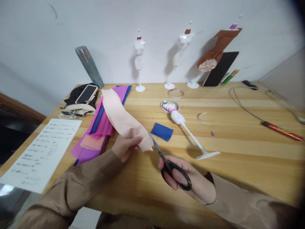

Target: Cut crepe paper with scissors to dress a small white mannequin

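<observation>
Between its thumb and fingers my left hand (125,146) pinches a long strip of pale pink crepe paper (125,117), close to its near end. My right hand (188,173) grips black-handled scissors (163,157), with fingers through the loops. The blades point up and left and meet the strip's right edge; how far apart they are is hard to make out. Just beyond the blades lies a folded blue piece (162,132). A white mini mannequin (177,116) with pink bands lies on its side to the right, its head end over a round tape roll (164,105).
Folded purple, pink and blue sheets (95,133) lie left, beside a written page (43,152), a phone (87,94) and a bottle (89,66). Mannequins stand along the wall, one in a brown dress (218,46). A red glue gun-like stick (282,130) with a cord lies right.
</observation>
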`<state>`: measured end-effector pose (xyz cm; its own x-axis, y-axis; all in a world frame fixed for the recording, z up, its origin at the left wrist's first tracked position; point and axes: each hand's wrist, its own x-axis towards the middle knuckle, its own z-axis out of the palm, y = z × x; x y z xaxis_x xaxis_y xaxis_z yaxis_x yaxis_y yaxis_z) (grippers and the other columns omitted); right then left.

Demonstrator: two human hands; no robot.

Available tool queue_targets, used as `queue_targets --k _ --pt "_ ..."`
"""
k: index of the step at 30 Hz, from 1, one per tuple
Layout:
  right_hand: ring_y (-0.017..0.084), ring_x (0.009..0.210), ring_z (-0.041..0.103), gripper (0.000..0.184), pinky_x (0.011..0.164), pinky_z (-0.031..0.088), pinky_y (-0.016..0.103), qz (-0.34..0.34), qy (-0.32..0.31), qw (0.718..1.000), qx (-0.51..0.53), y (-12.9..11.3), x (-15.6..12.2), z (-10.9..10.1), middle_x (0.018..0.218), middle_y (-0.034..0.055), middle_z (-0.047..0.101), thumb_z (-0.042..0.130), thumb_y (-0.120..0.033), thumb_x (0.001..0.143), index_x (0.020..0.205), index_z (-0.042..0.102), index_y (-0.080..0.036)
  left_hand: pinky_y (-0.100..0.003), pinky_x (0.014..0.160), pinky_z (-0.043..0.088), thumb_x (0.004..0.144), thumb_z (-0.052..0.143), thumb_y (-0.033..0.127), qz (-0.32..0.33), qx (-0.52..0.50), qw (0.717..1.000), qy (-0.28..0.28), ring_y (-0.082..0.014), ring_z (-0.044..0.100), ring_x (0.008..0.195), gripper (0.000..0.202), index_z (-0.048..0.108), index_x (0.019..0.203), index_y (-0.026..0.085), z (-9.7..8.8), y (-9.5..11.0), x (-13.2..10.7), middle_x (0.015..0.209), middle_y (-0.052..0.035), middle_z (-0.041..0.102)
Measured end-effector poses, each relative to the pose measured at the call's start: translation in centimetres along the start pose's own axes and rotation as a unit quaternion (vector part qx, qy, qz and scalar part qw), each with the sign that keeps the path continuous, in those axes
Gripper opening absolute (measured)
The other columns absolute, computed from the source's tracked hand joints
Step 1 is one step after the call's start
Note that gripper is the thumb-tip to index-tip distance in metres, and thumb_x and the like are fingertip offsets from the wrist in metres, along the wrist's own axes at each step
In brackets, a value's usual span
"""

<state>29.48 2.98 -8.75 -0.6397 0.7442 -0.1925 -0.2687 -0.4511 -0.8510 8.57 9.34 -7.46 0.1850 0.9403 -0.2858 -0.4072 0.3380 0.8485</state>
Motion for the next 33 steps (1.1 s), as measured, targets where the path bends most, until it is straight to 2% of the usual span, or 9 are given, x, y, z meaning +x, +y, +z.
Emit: queue_targets --k 5,9,13,19,24,27,33 --pt "0.008 0.053 0.031 0.059 0.049 0.017 0.024 0.025 -0.015 0.998 0.058 -0.4 -0.6 -0.4 0.059 -0.0036 0.046 0.069 -0.067 0.078 0.104 0.058 -0.014 -0.021 0.041 0.030 0.049 0.095 0.032 0.007 0.021 1.000 0.003 -0.0106 0.050 0.053 0.041 0.070 0.074 0.013 -0.1 0.1 0.2 0.065 -0.0025 0.062" --pt "0.008 0.054 0.032 0.061 0.048 0.017 0.023 0.018 -0.022 0.998 0.050 -0.5 -0.4 -0.3 0.060 -0.0029 0.048 0.069 -0.068 0.078 0.106 0.057 -0.015 -0.021 0.042 0.030 0.049 0.095 0.033 0.011 0.026 1.000 -0.006 -0.0116 0.053 0.057 0.042 0.071 0.077 0.012 0.3 0.0 -0.1 0.069 -0.0041 0.064" --pt "0.006 0.050 0.030 0.062 0.045 0.016 0.023 0.008 -0.030 0.999 0.028 -0.3 -0.2 0.0 0.061 -0.0029 0.051 0.067 -0.069 0.079 0.108 0.056 -0.015 -0.020 0.042 0.030 0.052 0.094 0.034 0.007 0.025 0.999 -0.024 -0.0107 0.052 0.054 0.042 0.069 0.077 0.011 0.5 -0.4 -0.5 0.065 -0.0026 0.062" --pt "0.007 0.051 0.030 0.058 0.047 0.016 0.024 0.000 -0.002 0.999 0.036 -0.3 -0.3 -0.2 0.066 -0.0012 0.053 0.063 -0.069 0.081 0.106 0.060 -0.017 -0.019 0.043 0.032 0.054 0.094 0.033 0.009 0.026 0.999 -0.032 -0.0100 0.052 0.056 0.042 0.069 0.079 0.010 0.2 -0.8 -0.2 0.068 -0.0028 0.063" --pt "0.008 0.055 0.032 0.052 0.050 0.017 0.024 -0.006 -0.004 0.998 0.060 -0.3 -0.3 -0.4 0.061 -0.0023 0.046 0.066 -0.064 0.082 0.101 0.063 -0.017 -0.021 0.042 0.031 0.054 0.093 0.035 0.012 0.042 0.998 -0.035 -0.0099 0.051 0.053 0.041 0.070 0.077 0.011 -0.1 -0.5 0.0 0.066 -0.0032 0.063" --pt "0.007 0.051 0.028 0.050 0.048 0.015 0.024 -0.018 -0.009 0.998 0.066 -0.2 -0.2 -0.7 0.059 -0.0029 0.044 0.065 -0.063 0.083 0.098 0.064 -0.015 -0.021 0.041 0.030 0.055 0.093 0.036 0.018 0.059 0.997 -0.048 -0.0088 0.048 0.048 0.038 0.068 0.072 0.012 -0.2 -0.1 0.0 0.061 -0.0023 0.061" --pt "0.007 0.050 0.025 0.053 0.048 0.014 0.025 -0.032 -0.017 0.999 0.022 -0.6 -0.1 -0.8 0.054 -0.0048 0.040 0.065 -0.065 0.082 0.095 0.061 -0.014 -0.021 0.041 0.030 0.054 0.092 0.038 0.028 0.089 0.994 -0.060 -0.0085 0.046 0.048 0.040 0.065 0.066 0.012 -0.1 0.7 0.1 0.058 -0.0017 0.059"
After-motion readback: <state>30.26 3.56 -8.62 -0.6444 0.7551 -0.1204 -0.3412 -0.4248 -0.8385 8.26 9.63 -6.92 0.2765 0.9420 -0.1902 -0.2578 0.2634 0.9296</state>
